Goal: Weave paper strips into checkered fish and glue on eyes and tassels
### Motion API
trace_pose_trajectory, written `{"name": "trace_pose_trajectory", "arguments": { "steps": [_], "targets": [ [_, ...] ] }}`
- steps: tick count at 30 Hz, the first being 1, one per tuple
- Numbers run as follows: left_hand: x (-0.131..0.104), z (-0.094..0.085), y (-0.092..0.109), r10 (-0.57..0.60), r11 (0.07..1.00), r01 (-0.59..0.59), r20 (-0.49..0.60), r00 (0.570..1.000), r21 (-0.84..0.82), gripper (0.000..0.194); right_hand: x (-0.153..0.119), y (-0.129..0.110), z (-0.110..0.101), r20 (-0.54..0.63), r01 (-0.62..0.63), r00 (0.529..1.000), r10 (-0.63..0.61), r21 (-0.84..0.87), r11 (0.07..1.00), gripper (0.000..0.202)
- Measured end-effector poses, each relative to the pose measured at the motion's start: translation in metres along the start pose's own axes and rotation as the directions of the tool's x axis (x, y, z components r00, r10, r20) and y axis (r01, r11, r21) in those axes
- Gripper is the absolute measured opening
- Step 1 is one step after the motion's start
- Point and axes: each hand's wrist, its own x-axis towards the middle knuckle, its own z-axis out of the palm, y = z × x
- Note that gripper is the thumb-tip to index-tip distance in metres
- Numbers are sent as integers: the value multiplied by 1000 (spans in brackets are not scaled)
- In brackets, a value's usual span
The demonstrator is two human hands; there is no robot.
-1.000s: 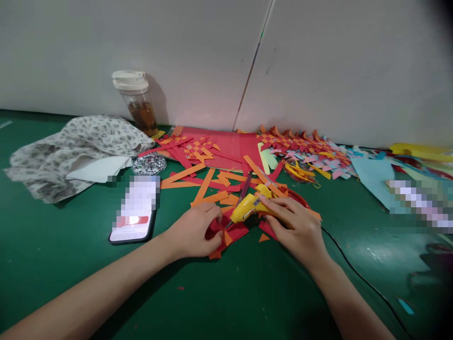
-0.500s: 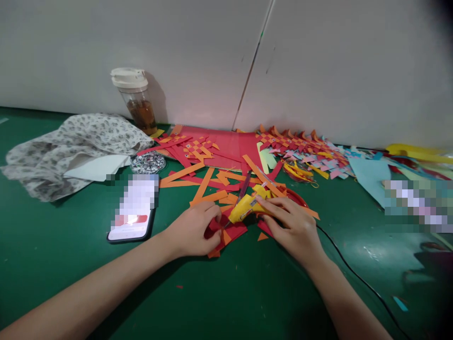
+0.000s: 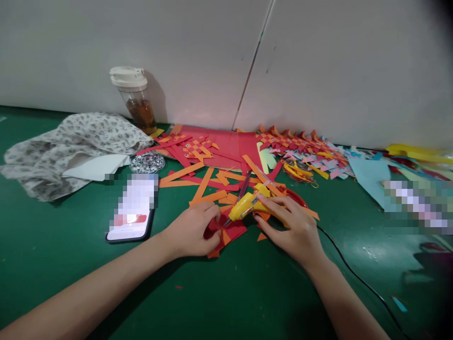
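Note:
In my right hand [image 3: 295,231] is a yellow hot glue gun [image 3: 246,204], its nozzle pointing down and left. The tip is close to or touching a woven piece of red and orange paper strips [image 3: 231,233]; I cannot tell which. My left hand [image 3: 198,229] pinches that piece at its left side, and the fingers hide part of it. Loose orange paper strips [image 3: 203,184] and red ones lie just beyond both hands. A small orange scrap [image 3: 262,236] rests beside the right fingers.
A phone [image 3: 130,208] and a floral cloth [image 3: 81,141] lie to the left, with a tea bottle [image 3: 138,101] against the wall. Finished woven fish [image 3: 290,141] and coloured paper are piled at back right. The glue gun's black cord [image 3: 357,274] runs down the right side.
My right hand has tilted the glue gun slightly, and more of its underside shows. My left hand keeps its pinch on the woven paper with hardly any movement.

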Motion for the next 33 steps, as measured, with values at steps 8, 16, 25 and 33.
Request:
{"name": "trace_pose_trajectory", "arguments": {
  "steps": [8,16,25,33],
  "targets": [
    [-1,1,0,9,1000,-8,-21,1000,15,14,-1,1,4,39,24,999,-23,-34,999,37],
    [2,0,1,4,999,-3,-18,1000,32,13,-1,1,2,47,9,999,-6,-46,999,37],
    [3,0,0,11,999,-10,-19,1000,36,14,-1,0,4,58,23,998,-20,-52,998,36],
    [2,0,1,16,999,-15,-24,1000,49,13,-1,1,4,61,5,998,0,-80,997,34]
  ]
}}
